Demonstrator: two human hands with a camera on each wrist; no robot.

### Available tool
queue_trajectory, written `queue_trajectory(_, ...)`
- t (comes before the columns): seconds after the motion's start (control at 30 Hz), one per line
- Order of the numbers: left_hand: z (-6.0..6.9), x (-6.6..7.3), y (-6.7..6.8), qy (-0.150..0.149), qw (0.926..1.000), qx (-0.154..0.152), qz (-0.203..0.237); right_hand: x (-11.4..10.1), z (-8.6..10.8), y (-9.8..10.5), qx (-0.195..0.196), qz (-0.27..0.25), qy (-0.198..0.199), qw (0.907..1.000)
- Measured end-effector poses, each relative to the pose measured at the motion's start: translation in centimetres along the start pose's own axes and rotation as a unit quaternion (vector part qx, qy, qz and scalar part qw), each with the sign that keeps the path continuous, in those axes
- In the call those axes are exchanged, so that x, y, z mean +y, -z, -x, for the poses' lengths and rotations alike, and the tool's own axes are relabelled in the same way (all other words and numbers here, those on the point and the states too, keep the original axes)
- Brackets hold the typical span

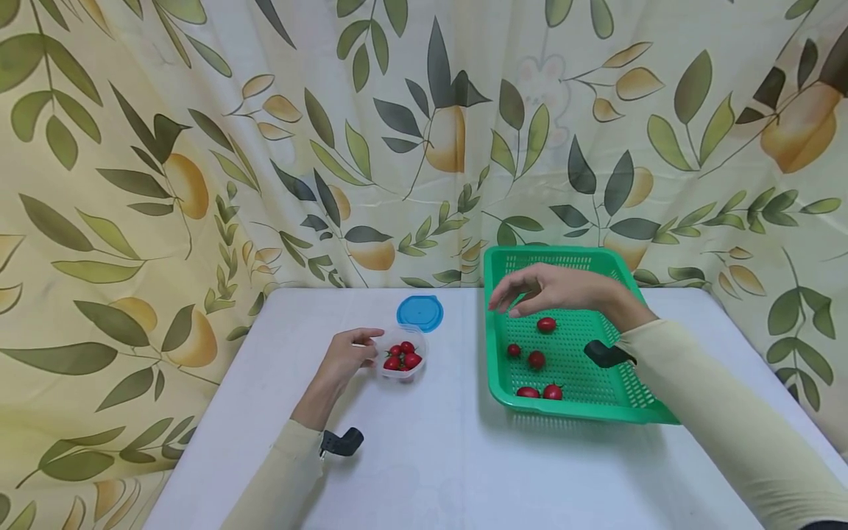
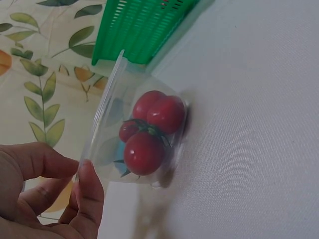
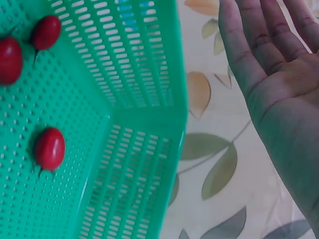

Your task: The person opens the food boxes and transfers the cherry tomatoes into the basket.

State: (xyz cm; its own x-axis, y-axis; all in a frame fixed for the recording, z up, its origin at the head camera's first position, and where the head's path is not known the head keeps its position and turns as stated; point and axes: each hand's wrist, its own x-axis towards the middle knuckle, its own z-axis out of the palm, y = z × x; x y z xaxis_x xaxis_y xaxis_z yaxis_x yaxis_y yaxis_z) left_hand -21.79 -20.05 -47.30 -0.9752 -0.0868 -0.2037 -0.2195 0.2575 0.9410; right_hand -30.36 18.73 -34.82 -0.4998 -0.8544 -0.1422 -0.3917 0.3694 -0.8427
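Note:
My left hand (image 1: 345,356) pinches the rim of a clear plastic container (image 1: 380,372) between thumb and finger. Several red cherry tomatoes (image 2: 144,153) lie inside it, some with green stems. The container stands on the white table. Over the left part of a green plastic basket (image 1: 493,353) hovers my right hand (image 1: 546,287), palm down, fingers relaxed, holding nothing. In the right wrist view the right hand (image 3: 284,74) shows beside the basket wall with an empty palm. Several cherry tomatoes (image 1: 536,360) are scattered on the basket's floor.
A round blue lid (image 1: 420,313) lies on the white table (image 1: 424,456) just behind the container. Behind the table's back edge hangs a leaf-and-fruit patterned curtain (image 1: 265,184). The basket's raised walls stand at the table's right side.

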Motion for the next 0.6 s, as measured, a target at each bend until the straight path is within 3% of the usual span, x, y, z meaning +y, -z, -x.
queue_trajectory(0.6,0.1,0.1,0.0,0.004,1.0,0.003,-0.002,-1.6,-4.7,-1.9,-0.046,0.004,-0.011,0.9989)
